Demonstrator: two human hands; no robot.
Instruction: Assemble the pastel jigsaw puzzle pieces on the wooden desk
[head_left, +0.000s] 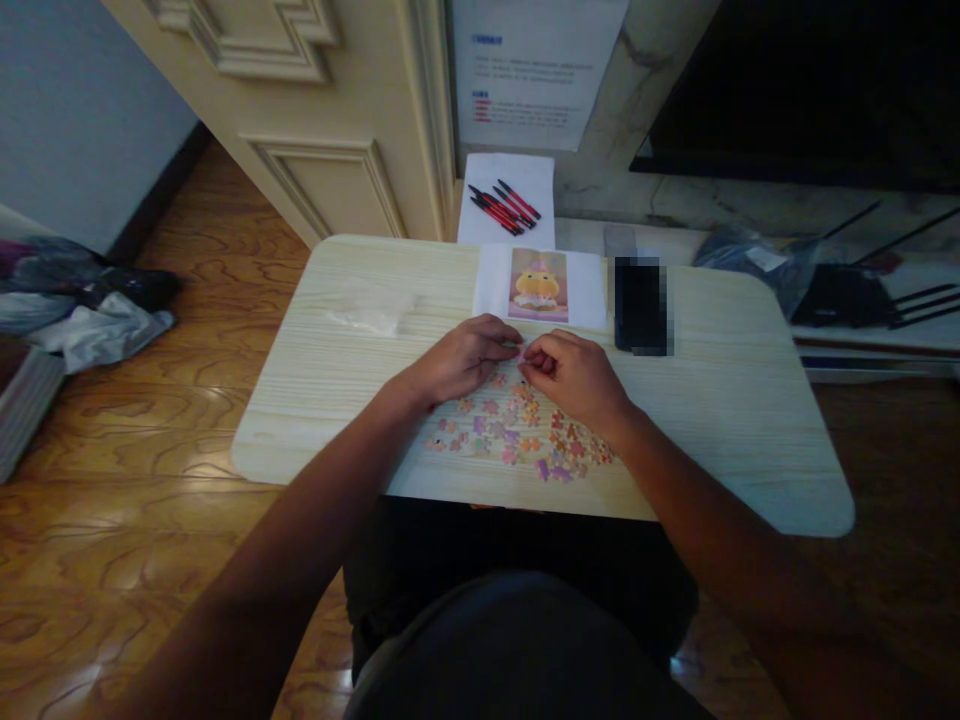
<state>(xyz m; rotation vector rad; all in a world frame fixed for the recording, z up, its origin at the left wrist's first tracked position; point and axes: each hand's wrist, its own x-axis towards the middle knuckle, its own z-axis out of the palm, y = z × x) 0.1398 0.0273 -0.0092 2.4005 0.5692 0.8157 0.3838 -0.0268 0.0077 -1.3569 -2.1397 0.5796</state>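
Observation:
Both hands meet over the middle of a small pale table [300, 400], just below a printed picture [538, 285] of a yellow cartoon figure. My left hand [472, 358] has its thumb and fingertips pinched at a small pink jigsaw puzzle piece [522, 354]. From the other side my right hand [574, 372] pinches the same spot, its fingers curled in. The fingertips hide most of what lies between them. Loose jigsaw pieces [497, 430] in pink, orange and purple are scattered below the hands. A denser heap of orange-brown pieces [577, 445] lies near my right wrist.
A clear plastic bag [375, 308] lies on the table's left side. Right of the picture is a dark, partly pixelated object [640, 308]. Several red-and-black pens [504, 208] rest on white paper behind the table. A router with antennas [847, 300] stands at the right.

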